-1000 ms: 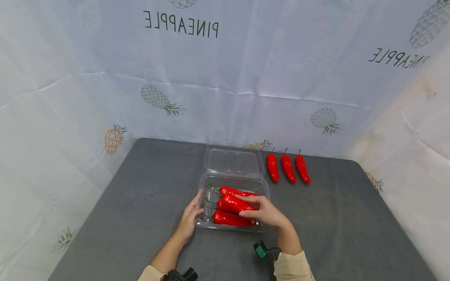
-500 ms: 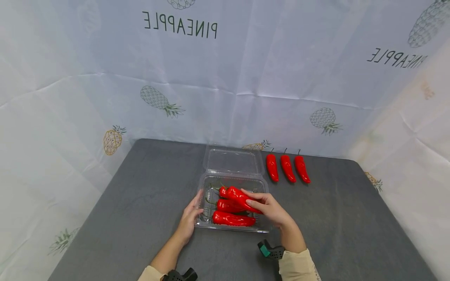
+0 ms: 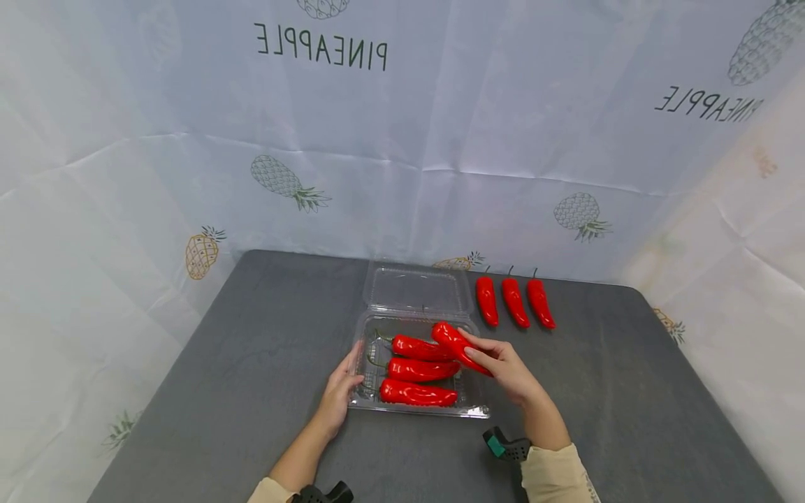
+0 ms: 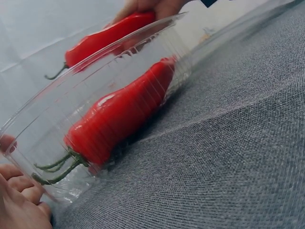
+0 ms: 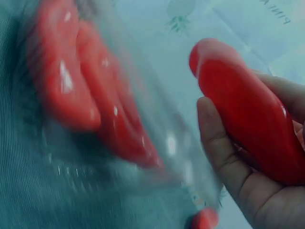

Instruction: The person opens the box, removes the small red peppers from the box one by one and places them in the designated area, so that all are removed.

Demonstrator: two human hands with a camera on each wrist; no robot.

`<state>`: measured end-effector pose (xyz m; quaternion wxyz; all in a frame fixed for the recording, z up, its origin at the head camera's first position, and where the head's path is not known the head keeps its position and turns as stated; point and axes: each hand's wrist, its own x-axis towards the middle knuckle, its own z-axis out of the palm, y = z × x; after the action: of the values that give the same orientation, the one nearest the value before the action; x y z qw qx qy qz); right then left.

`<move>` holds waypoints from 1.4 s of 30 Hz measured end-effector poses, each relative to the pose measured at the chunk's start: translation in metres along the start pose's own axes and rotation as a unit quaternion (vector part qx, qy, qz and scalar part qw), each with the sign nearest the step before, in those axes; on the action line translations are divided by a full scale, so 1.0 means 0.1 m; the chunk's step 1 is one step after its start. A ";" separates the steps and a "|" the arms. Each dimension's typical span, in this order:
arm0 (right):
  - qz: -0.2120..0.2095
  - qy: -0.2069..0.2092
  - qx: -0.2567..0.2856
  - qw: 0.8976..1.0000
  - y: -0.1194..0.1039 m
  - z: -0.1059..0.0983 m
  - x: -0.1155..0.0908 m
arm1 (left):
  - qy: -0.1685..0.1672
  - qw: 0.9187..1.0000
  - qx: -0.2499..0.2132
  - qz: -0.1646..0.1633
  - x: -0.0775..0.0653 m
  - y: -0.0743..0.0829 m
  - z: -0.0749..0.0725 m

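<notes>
A red pepper (image 3: 454, 342) is gripped by the right hand (image 3: 512, 367) between thumb and fingers. It has been shifted within the last second from above the middle pepper (image 3: 418, 369) to the right rear part of the plastic box (image 3: 415, 411). It is now held tilted and raised, and the front pepper (image 3: 418, 393) and the middle pepper are left uncovered. The carry is judged to be under way, since the held pepper has not been released. The box wall is pinched by the left hand (image 3: 339, 391), with the thumb over the left rim; this is judged to steady the box. The row of peppers (image 3: 515, 302) on the bench (image 3: 277, 321) is left unchanged, beside the raised lid (image 3: 418, 286).

The lower end of the held pepper is masked by the right hand, and its stem is barely made out against the lid. The right end of the rear pepper (image 3: 418, 348) is partly obscured by the held pepper. In the right wrist view, the box is blurred, and a red shape (image 5: 206, 219) is cut off at the lower edge. In the left wrist view, the left hand is mostly cropped.
</notes>
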<state>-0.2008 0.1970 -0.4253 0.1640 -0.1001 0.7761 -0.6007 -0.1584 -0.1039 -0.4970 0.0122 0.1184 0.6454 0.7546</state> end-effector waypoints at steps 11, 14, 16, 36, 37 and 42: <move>0.026 0.101 -0.008 0.995 0.09 -0.28 0.00 | 0.003 1.000 0.004 0.003 -0.01 -0.01 0.00; 0.031 0.115 -0.018 0.993 0.08 -0.36 0.00 | 0.005 1.000 0.006 0.001 0.00 -0.02 0.00; 0.033 0.123 -0.016 0.992 0.08 -0.42 0.01 | 0.005 1.000 0.006 -0.002 0.00 -0.02 0.00; 0.096 0.282 0.020 0.954 0.14 -1.05 0.10 | 0.000 1.000 0.011 -0.014 0.00 -0.01 0.00; 0.095 0.288 0.015 0.953 0.15 -1.08 0.11 | 0.001 1.000 0.011 -0.014 0.00 -0.01 0.00; 0.096 0.304 0.028 0.947 0.18 -1.24 0.15 | 0.002 1.000 0.010 -0.014 -0.01 0.01 0.00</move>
<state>-0.2606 0.3075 -0.4166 -0.0196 0.1669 0.7777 -0.6058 -0.1574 -0.1040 -0.4965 0.0205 0.1083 0.6545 0.7480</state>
